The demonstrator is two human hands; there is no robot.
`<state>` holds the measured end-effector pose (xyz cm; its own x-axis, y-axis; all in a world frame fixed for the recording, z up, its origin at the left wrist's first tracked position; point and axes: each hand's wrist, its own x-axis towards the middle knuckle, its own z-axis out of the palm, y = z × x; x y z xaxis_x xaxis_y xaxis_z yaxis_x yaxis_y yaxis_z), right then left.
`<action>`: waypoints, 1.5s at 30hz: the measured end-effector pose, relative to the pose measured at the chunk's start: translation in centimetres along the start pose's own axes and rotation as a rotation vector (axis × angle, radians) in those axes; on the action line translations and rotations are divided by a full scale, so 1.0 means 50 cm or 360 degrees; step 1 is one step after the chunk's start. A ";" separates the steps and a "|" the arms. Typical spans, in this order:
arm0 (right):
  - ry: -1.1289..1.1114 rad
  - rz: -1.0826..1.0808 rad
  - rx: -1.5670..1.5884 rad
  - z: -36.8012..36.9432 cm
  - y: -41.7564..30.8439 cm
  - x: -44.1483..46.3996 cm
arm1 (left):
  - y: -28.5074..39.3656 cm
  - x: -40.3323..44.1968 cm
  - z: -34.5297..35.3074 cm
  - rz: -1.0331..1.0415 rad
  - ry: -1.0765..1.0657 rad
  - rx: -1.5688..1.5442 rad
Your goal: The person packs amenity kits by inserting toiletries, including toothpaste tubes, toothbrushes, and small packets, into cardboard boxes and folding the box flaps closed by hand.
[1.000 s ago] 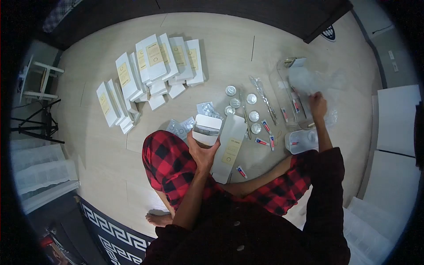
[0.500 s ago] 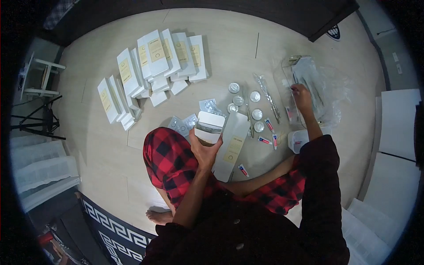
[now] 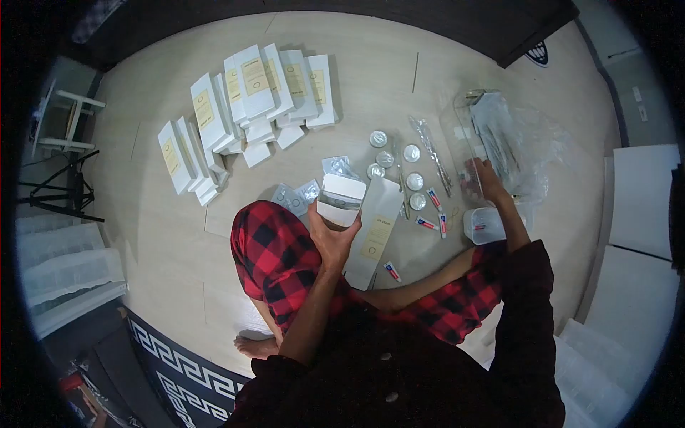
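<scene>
My left hand (image 3: 333,237) grips a white cardboard box (image 3: 341,202) with its end flap open; greyish contents show inside. My right hand (image 3: 486,180) is down in a clear plastic container (image 3: 464,132), its curled fingers partly blurred behind the wall. What they hold, if anything, cannot be made out. Greyish packets (image 3: 494,128) lie in that container. Beside my left hand lies a long white box (image 3: 377,235) with a yellow label. Blister-like clear packs (image 3: 294,200) rest by my knee. Small red, white and blue tubes (image 3: 427,224) lie between my hands.
Several white labelled boxes (image 3: 257,85) are stacked at the upper left. Round silver-topped discs (image 3: 412,153) and wrapped slim sticks (image 3: 432,157) lie mid-floor. A small clear tub (image 3: 481,227) stands near my right forearm. Crumpled plastic (image 3: 546,143) lies at the right. Dark furniture (image 3: 342,28) borders the back.
My right hand has moved toward me and lower along the clear container, over where a small tube showed. My left hand and its box have barely moved.
</scene>
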<state>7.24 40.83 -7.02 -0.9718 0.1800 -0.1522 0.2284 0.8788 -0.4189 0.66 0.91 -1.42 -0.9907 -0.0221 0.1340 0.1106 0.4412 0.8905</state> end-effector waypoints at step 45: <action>0.0777 0.0632 0.0373 -0.068 -0.154 -0.270 | 0.012 -0.023 -0.015 0.0312 -0.0093 -0.0215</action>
<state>18.39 33.15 1.31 -0.7137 0.6975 0.0644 0.5271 0.5953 -0.6064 1.90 0.54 -0.74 -0.9517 0.1058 0.2882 0.3069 0.3077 0.9006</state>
